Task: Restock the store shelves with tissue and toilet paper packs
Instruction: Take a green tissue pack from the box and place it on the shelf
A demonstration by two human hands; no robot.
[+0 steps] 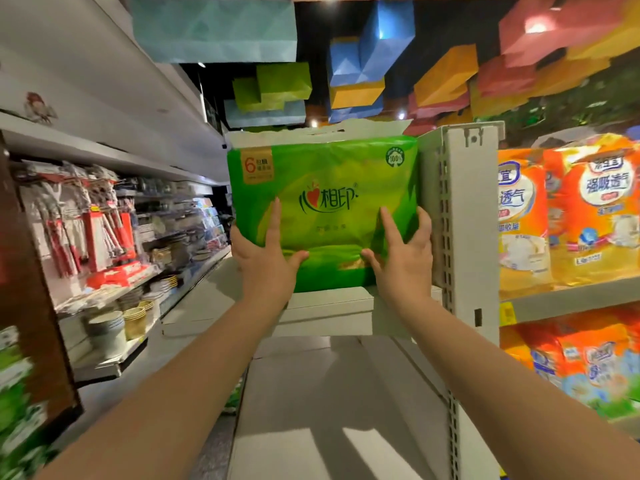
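A green tissue pack [325, 188] with red and dark lettering stands upright on the white end shelf [329, 306], against the white upright post [457, 216]. My left hand [266, 251] grips its lower left side, thumb across the front and fingers round the edge. My right hand [401, 251] grips its lower right side, thumb on the front and fingers wrapped behind the right edge. Both arms reach forward and up.
Orange and yellow packs [571, 209] fill the right shelf, with more orange packs [581, 355] on the shelf below. Kitchen tools and stacked bowls [110, 320] line the left aisle shelves. A lower white shelf [332, 410] sits beneath my arms. Coloured blocks hang overhead.
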